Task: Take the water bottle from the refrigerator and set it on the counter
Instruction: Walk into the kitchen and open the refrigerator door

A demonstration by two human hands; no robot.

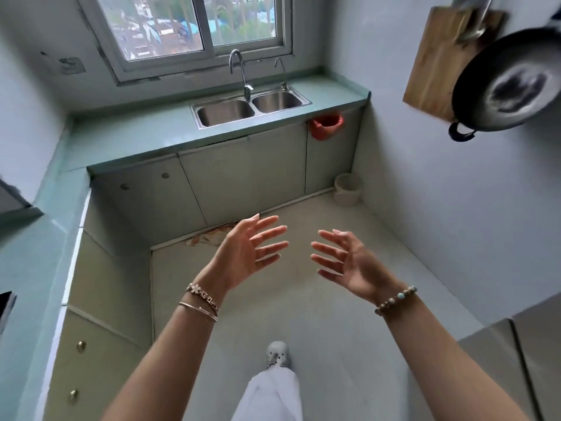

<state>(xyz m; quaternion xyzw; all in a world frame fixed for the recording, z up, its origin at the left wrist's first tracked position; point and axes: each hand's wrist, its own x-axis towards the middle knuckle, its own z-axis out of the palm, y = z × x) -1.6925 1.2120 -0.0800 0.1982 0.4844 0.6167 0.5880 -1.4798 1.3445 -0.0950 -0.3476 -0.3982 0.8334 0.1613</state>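
My left hand (247, 253) and my right hand (349, 262) are held out in front of me over the kitchen floor, palms facing each other, fingers spread, nothing in either. The pale green counter (127, 141) runs along the far wall under the window and turns down the left side. No water bottle is in view. A grey panelled surface (522, 360) at the lower right may be the refrigerator; I cannot tell.
A steel double sink (250, 107) with a tap sits in the far counter. A red bag (327, 126) hangs on a cabinet door. A white bin (348, 189) stands in the floor corner. A wooden board (446, 62) and a black wok (510, 83) hang on the right wall.
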